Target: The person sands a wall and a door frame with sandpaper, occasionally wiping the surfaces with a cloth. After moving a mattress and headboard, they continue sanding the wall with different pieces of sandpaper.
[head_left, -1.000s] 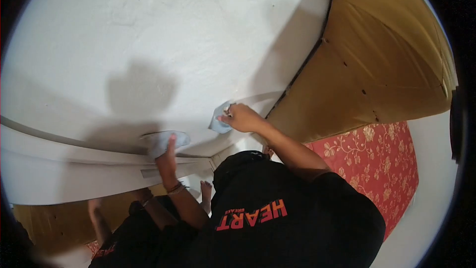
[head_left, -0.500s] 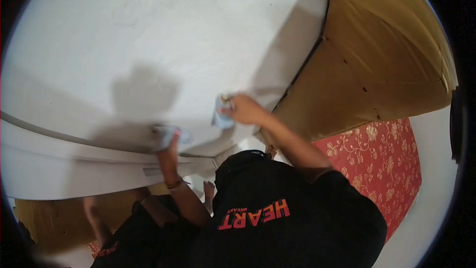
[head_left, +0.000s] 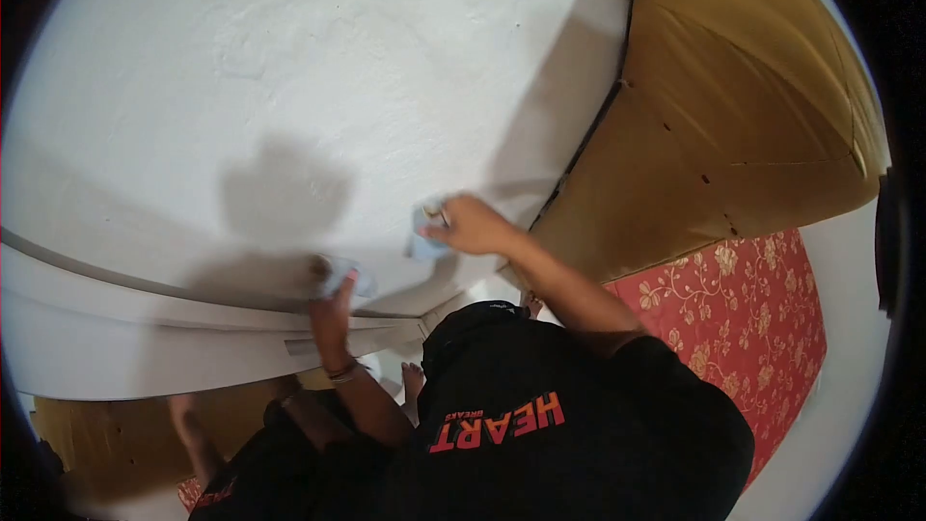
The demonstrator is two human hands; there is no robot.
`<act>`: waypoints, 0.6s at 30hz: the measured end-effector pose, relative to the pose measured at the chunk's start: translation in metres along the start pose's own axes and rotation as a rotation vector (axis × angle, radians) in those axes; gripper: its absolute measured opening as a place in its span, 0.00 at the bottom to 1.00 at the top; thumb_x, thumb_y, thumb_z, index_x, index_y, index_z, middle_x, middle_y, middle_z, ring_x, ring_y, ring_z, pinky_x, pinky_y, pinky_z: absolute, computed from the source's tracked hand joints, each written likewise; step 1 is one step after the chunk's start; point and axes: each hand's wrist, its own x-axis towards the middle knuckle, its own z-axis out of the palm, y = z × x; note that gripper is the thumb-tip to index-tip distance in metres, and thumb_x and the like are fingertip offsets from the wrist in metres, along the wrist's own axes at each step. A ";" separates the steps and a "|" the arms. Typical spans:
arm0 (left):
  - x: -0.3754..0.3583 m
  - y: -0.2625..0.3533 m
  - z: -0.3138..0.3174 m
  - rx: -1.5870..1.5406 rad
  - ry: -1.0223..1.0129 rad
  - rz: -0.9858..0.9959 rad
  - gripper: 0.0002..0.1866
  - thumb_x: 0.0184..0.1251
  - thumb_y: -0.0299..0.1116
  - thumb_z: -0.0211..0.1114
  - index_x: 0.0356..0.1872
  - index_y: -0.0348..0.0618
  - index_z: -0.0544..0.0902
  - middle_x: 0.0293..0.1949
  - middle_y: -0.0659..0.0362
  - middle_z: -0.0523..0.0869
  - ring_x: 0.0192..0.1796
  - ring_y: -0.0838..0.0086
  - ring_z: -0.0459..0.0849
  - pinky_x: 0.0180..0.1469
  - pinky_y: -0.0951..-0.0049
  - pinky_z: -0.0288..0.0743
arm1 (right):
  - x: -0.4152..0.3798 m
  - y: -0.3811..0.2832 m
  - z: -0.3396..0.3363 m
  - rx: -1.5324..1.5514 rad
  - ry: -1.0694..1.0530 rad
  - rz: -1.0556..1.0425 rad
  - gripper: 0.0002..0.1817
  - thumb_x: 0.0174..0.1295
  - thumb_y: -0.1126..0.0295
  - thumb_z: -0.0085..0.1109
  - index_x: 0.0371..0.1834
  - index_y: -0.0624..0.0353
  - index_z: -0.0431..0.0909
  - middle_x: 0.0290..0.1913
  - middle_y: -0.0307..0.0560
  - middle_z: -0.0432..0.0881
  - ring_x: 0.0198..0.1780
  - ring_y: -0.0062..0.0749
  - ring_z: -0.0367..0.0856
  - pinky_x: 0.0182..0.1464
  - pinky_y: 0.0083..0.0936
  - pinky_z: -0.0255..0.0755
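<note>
My left hand [head_left: 333, 314], wearing bands at the wrist, is closed around a pale blue object [head_left: 349, 275] near the white wall. A blurred brownish part [head_left: 319, 268] shows at that object's left end. To the right and slightly higher, my right hand [head_left: 475, 224] pinches a second pale blue object [head_left: 422, 239] between thumb and fingers. A small yellowish-brown patch shows at its top, beside the fingertips. Both objects are too blurred to name, and the two hands are apart.
A white wall [head_left: 289, 58] fills the upper view, with shadows on it. Mustard-coloured upholstery [head_left: 743, 106] stands at right, above red floral fabric [head_left: 719, 328]. At lower left, a mirror [head_left: 106, 434] with a white frame reflects a person. Bare feet [head_left: 413, 381] show below.
Both hands have shifted slightly down with the pale blue objects still in them. The object in my right hand has moved a little left.
</note>
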 end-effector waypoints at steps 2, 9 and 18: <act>-0.007 0.087 -0.049 -0.412 0.228 -0.207 0.18 0.54 0.39 0.63 0.35 0.31 0.77 0.34 0.55 0.80 0.36 0.72 0.76 0.44 0.72 0.68 | 0.002 -0.064 -0.061 0.199 0.023 0.017 0.18 0.51 0.59 0.57 0.23 0.67 0.75 0.19 0.58 0.75 0.19 0.47 0.73 0.25 0.35 0.66; -0.007 0.038 -0.009 -0.139 -0.011 -0.101 0.17 0.53 0.39 0.63 0.31 0.30 0.78 0.28 0.52 0.80 0.33 0.74 0.76 0.40 0.75 0.68 | 0.004 -0.046 0.009 -0.193 -0.141 0.095 0.14 0.49 0.59 0.55 0.28 0.59 0.78 0.28 0.57 0.78 0.34 0.49 0.76 0.37 0.40 0.69; -0.004 0.109 -0.058 -0.587 0.455 0.094 0.18 0.53 0.32 0.64 0.41 0.30 0.73 0.36 0.56 0.77 0.34 0.72 0.77 0.37 0.71 0.72 | -0.004 -0.117 -0.088 0.188 0.358 -0.177 0.26 0.53 0.54 0.50 0.09 0.68 0.69 0.10 0.59 0.68 0.17 0.56 0.70 0.24 0.40 0.66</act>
